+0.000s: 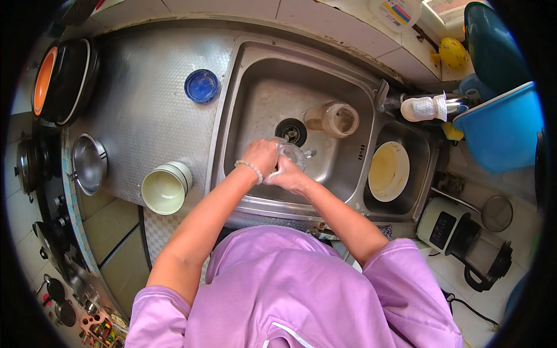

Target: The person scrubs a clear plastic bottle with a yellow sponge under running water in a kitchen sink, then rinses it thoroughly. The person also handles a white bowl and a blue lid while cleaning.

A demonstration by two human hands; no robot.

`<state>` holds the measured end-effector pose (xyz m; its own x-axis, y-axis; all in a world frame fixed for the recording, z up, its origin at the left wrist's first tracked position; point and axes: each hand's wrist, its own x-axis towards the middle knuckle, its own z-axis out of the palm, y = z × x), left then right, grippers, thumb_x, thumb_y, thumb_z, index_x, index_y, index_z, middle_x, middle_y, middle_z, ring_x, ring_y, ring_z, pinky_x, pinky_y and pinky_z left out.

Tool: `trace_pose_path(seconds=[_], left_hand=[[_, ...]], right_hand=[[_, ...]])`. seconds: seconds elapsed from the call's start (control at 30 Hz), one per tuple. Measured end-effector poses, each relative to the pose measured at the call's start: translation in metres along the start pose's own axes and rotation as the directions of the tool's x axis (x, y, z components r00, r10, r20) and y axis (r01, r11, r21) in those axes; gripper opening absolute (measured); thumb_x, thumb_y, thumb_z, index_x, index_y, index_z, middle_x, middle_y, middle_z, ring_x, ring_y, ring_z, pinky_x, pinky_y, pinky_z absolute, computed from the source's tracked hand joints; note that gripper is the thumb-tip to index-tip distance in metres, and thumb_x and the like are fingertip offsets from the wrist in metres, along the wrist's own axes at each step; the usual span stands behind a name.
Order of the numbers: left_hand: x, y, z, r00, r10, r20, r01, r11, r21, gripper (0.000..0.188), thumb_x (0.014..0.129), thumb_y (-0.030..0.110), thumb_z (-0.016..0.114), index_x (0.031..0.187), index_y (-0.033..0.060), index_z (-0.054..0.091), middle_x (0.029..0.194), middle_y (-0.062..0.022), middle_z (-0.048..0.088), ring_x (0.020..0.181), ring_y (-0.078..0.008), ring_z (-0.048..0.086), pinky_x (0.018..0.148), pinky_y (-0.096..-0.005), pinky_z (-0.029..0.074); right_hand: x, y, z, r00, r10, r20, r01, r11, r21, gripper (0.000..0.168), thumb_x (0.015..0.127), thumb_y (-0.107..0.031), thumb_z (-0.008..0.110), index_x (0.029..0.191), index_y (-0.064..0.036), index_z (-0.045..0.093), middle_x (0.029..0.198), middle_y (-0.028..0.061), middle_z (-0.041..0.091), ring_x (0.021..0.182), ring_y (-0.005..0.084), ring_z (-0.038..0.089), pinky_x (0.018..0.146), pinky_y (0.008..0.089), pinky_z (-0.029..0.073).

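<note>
Over the near part of the large steel sink basin (261,82), my left hand (261,157) and my right hand (289,176) meet around a clear glass vessel (295,155). It seems to have a small handle pointing right. White suds cover part of my right hand, and a bit of something yellow shows between the hands. My fingers hide much of the vessel. A wet glass jar (341,119) lies tilted in the basin, right of the black drain strainer (290,132). On the steel drainboard to the left rests a blue lid (201,86).
A pale green container (165,189) and a metal bowl (89,163) stand left. The small right basin holds a stained white bowl (388,172). Beyond it are a wrapped faucet (424,108), a blue plastic basin (504,130), a strainer (497,213) and a blender (461,237).
</note>
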<state>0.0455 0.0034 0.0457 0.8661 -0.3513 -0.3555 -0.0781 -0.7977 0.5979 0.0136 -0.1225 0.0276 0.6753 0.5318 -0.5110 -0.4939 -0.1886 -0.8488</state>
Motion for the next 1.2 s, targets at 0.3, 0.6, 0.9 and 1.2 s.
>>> trace_pose_path(seconds=[0.3,0.6,0.9,1.2], left_hand=[[-0.025,0.007,0.037,0.911,-0.396,-0.116,0.330,0.869,-0.369,0.032,0.088,0.023,0.042,0.085,-0.0064,0.055,0.077,-0.0289,0.056,0.076,-0.0439,0.054,0.067,-0.0479,0.043],[-0.008,0.012,-0.016,0.953,0.039,-0.301,-0.046,0.999,-0.019,0.071,0.062,0.027,0.070,0.123,0.0037,0.040,0.122,-0.0224,0.040,0.118,-0.0323,0.034,0.097,-0.0455,0.027],[0.066,-0.011,0.004,0.901,0.324,0.288,-0.392,0.892,0.226,0.037,0.073,0.042,0.056,0.070,0.0058,0.064,0.073,-0.0181,0.060,0.078,-0.0350,0.057,0.071,-0.0430,0.044],[0.020,0.004,0.019,1.000,0.011,0.017,-0.011,1.000,0.012,0.043,0.082,0.046,0.045,0.075,0.0089,0.064,0.069,-0.0173,0.060,0.069,-0.0348,0.058,0.063,-0.0436,0.045]], right_hand=[[-0.005,-0.041,-0.015,0.946,0.271,0.177,-0.037,0.634,-0.773,0.021,0.056,-0.007,0.058,0.075,0.002,0.055,0.075,0.0239,0.057,0.071,0.0370,0.058,0.060,0.0415,0.048],[-0.020,-0.004,-0.055,0.832,0.061,0.551,0.554,-0.076,-0.829,0.025,0.059,-0.007,0.059,0.080,0.007,0.053,0.069,0.0202,0.058,0.065,0.0310,0.061,0.057,0.0366,0.050],[-0.019,0.011,-0.052,0.841,-0.081,0.535,0.531,-0.066,-0.845,0.019,0.063,-0.011,0.055,0.075,0.004,0.055,0.071,0.0183,0.058,0.065,0.0290,0.060,0.058,0.0367,0.049],[-0.014,-0.013,-0.007,0.946,0.114,-0.303,-0.299,0.666,-0.683,0.028,0.062,-0.013,0.059,0.083,0.006,0.055,0.083,0.0253,0.058,0.075,0.0365,0.059,0.067,0.0424,0.048]])
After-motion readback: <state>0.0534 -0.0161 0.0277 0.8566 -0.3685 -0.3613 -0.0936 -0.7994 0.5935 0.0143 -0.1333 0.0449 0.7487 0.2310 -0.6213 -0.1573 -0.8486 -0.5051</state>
